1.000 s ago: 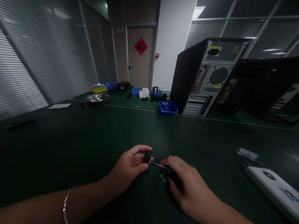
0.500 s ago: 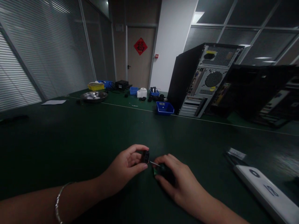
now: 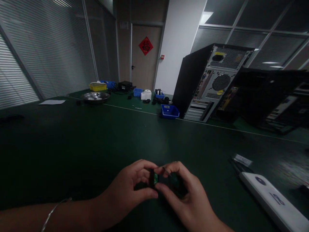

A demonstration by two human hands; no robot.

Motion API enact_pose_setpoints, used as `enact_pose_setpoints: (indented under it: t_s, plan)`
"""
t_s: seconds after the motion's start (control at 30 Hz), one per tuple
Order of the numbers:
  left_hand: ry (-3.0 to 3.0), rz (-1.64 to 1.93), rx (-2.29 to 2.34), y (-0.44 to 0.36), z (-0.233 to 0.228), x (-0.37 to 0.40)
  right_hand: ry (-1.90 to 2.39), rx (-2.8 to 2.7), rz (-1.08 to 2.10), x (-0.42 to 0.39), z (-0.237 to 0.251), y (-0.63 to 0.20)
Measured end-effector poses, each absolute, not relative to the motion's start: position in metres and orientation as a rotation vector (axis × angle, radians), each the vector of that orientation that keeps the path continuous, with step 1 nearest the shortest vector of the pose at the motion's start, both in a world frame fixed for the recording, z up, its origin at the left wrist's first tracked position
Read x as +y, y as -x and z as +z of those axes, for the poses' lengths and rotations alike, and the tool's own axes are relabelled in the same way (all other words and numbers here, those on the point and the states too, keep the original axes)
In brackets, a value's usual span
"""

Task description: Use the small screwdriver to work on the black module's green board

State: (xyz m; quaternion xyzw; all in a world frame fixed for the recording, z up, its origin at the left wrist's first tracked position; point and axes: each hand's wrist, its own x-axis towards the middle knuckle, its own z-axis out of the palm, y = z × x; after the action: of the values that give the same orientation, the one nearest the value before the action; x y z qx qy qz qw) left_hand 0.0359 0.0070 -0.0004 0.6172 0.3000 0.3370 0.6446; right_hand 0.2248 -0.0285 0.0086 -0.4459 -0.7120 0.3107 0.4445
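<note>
My left hand (image 3: 134,185) is closed around a small black part (image 3: 152,178), its thumb below and fingers above. Most of that part is hidden by the fingers. My right hand (image 3: 189,190) meets it from the right and pinches a small green circuit board (image 3: 155,178) against the black part. A screwdriver also stays in my right hand. Its thin shaft (image 3: 166,171) shows by the forefinger, while its dark handle lies in shadow under the palm. Whether the board sits inside the black part I cannot tell.
A white power bank-like block (image 3: 272,196) marked 18 lies at the right with a cable. Beyond stand a blue tray (image 3: 170,111), a black computer tower (image 3: 195,80), a steel bowl (image 3: 96,98) and a yellow bin (image 3: 98,87). Paper (image 3: 52,102) lies far left.
My hands have come together, and the green board now touches the black part. The screwdriver's shaft has turned away from the black part, toward my right palm.
</note>
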Motion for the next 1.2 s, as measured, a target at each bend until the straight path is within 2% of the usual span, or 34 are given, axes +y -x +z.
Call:
enact_pose_setpoints:
  t_s: [0.3,1.2]
  plan:
    - [-1.290,0.741,0.748,-0.0360,0.0074,0.0084,1.148,-1.810,0.711,-0.0280,0.0094,-0.2242]
    - [-1.168,0.808,0.609,-0.0380,0.0051,0.0073,0.854,-1.942,0.670,-0.0219,0.0075,-0.2214]
